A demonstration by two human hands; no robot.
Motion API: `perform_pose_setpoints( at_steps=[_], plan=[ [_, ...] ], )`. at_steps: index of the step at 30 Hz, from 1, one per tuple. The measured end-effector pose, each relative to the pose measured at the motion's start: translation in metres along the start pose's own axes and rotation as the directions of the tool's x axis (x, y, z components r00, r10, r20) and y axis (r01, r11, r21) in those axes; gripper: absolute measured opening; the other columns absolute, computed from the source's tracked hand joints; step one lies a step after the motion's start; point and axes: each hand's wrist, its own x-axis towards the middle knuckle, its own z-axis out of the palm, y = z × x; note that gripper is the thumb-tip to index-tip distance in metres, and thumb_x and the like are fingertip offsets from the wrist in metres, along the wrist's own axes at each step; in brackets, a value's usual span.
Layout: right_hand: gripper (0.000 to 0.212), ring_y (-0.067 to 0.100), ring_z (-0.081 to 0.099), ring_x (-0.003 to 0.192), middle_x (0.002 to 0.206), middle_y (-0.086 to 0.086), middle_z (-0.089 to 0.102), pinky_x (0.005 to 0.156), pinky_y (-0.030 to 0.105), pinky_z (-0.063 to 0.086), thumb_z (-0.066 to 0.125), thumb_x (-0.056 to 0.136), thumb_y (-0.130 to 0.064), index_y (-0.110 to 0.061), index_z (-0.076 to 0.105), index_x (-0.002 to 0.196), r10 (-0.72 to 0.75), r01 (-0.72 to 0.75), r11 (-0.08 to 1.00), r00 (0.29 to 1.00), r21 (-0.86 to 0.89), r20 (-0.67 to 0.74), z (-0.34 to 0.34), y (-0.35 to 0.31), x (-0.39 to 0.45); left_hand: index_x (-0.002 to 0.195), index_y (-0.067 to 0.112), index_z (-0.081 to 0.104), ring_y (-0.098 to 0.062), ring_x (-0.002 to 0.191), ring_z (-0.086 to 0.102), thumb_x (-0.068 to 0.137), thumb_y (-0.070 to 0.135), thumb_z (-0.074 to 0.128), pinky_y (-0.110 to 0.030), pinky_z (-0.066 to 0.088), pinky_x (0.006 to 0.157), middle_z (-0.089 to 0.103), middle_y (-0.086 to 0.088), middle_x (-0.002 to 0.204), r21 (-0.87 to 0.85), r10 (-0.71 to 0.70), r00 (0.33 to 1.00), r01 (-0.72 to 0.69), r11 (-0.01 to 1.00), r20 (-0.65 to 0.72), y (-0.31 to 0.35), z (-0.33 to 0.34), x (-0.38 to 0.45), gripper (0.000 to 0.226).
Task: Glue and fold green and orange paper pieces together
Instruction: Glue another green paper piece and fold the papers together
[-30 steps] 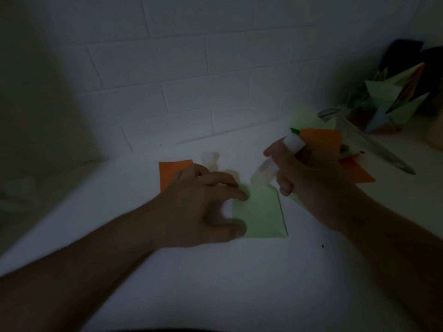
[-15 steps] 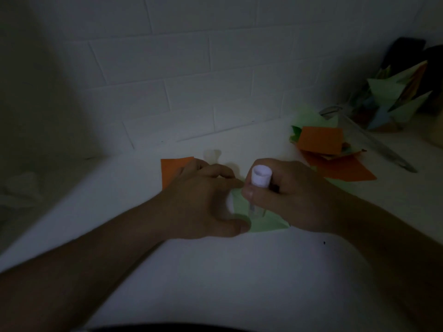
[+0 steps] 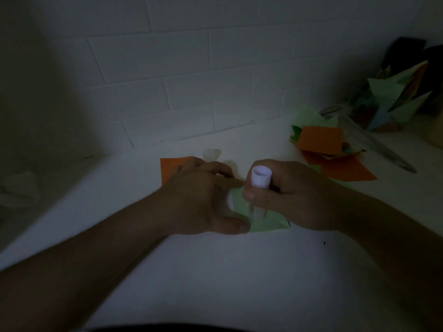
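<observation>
Dim view down onto a white table (image 3: 215, 271) against a white tiled wall. A light green paper piece (image 3: 266, 222) lies flat at the centre, between 2 hands. The left hand (image 3: 203, 200) rests on its left edge, thumb and forefinger spread and pressing the paper down. The right hand (image 3: 294, 195) grasps a glue stick (image 3: 260, 185), held upright with its lower end on the green paper. An orange paper piece (image 3: 171, 167) lies just behind the left hand, partly hidden by it. Far right, a stack of orange and green papers (image 3: 323, 142) sits well apart, near a folded paper model (image 3: 395, 97).
</observation>
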Motion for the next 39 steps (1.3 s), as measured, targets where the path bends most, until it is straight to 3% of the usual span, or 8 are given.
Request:
perform_pose_setpoints(
  at_steps=[4, 7, 12, 17, 21, 25, 30, 39],
  plan=[
    [0.049, 0.021, 0.060, 0.071, 0.077, 0.008, 0.059, 0.069, 0.044, 0.048, 0.041, 0.091, -0.058, -0.014, 0.060, 0.087, 0.021, -0.021, 0.999, 1.000, 0.026, 0.011, -0.002, 0.002, 0.000, 0.133, 0.053, 0.053, -0.014, 0.118, 0.042, 0.057, 0.094, 0.047, -0.037, 0.032, 0.104, 0.046, 0.022, 0.134, 0.025, -0.065, 0.997, 0.064, 0.998, 0.048, -0.001, 0.002, 0.001, 0.087],
    [0.038, 0.019, 0.061, 0.071, 0.077, 0.004, 0.061, 0.068, 0.044, 0.049, 0.043, 0.096, -0.056, -0.021, 0.057, 0.089, 0.048, -0.048, 0.999, 0.996, -0.005, -0.079, 0.000, 0.011, 0.010, 0.130, 0.055, 0.049, -0.016, 0.118, 0.043, 0.058, 0.094, 0.050, -0.037, 0.032, 0.103, 0.046, 0.021, 0.135, 0.018, -0.070, 0.996, 0.069, 0.997, 0.051, 0.000, 0.002, 0.003, 0.082],
    [0.020, 0.015, 0.057, 0.064, 0.070, 0.004, 0.059, 0.057, 0.026, 0.041, 0.055, 0.099, -0.040, -0.024, 0.054, 0.089, 0.066, -0.084, 0.994, 0.973, -0.075, -0.220, 0.003, 0.016, 0.021, 0.146, 0.053, 0.041, -0.017, 0.120, 0.036, 0.053, 0.097, 0.045, -0.037, 0.032, 0.105, 0.039, 0.027, 0.140, 0.050, -0.121, 0.988, 0.117, 0.992, 0.097, 0.001, -0.001, 0.002, 0.103],
    [0.042, 0.020, 0.059, 0.069, 0.075, 0.005, 0.058, 0.068, 0.046, 0.048, 0.039, 0.099, -0.055, -0.019, 0.057, 0.087, 0.021, -0.020, 1.000, 0.999, 0.007, -0.041, -0.004, 0.009, 0.003, 0.137, 0.055, 0.047, -0.017, 0.121, 0.044, 0.054, 0.100, 0.042, -0.044, 0.035, 0.105, 0.042, 0.027, 0.133, 0.055, -0.096, 0.992, 0.092, 0.994, 0.083, -0.002, 0.002, 0.004, 0.094],
    [0.045, 0.022, 0.056, 0.068, 0.074, 0.007, 0.055, 0.067, 0.050, 0.048, 0.042, 0.091, -0.058, -0.017, 0.057, 0.083, 0.038, -0.040, 0.998, 0.997, 0.041, 0.068, -0.010, 0.009, -0.002, 0.144, 0.051, 0.046, -0.014, 0.121, 0.041, 0.053, 0.098, 0.041, -0.035, 0.031, 0.106, 0.040, 0.025, 0.138, 0.060, -0.102, 0.990, 0.097, 0.993, 0.096, 0.000, 0.000, 0.003, 0.103],
    [0.046, 0.017, 0.061, 0.075, 0.080, 0.002, 0.060, 0.071, 0.044, 0.050, 0.038, 0.093, -0.059, -0.018, 0.058, 0.088, 0.045, -0.046, 0.999, 0.994, -0.008, -0.096, -0.009, 0.019, 0.010, 0.147, 0.051, 0.042, -0.018, 0.122, 0.036, 0.054, 0.097, 0.041, -0.040, 0.032, 0.108, 0.037, 0.024, 0.140, 0.047, -0.120, 0.985, 0.115, 0.992, 0.125, 0.002, -0.003, 0.004, 0.104],
    [0.022, 0.005, 0.060, 0.071, 0.075, -0.008, 0.061, 0.067, 0.033, 0.046, 0.053, 0.097, -0.047, -0.029, 0.054, 0.085, 0.080, -0.095, 0.994, 0.973, -0.058, -0.216, -0.004, 0.028, 0.019, 0.148, 0.052, 0.040, -0.014, 0.121, 0.034, 0.052, 0.098, 0.038, -0.039, 0.031, 0.108, 0.037, 0.025, 0.142, 0.057, -0.126, 0.984, 0.119, 0.991, 0.130, 0.003, -0.004, 0.002, 0.106],
    [0.033, 0.018, 0.057, 0.068, 0.075, 0.005, 0.056, 0.067, 0.039, 0.050, 0.047, 0.098, -0.046, -0.017, 0.058, 0.083, 0.020, -0.024, 0.999, 0.996, 0.048, 0.085, -0.016, 0.007, -0.007, 0.143, 0.055, 0.044, -0.016, 0.119, 0.041, 0.052, 0.100, 0.042, -0.040, 0.035, 0.106, 0.039, 0.028, 0.135, 0.070, -0.115, 0.989, 0.108, 0.992, 0.098, -0.002, 0.001, 0.004, 0.101]
  ],
)
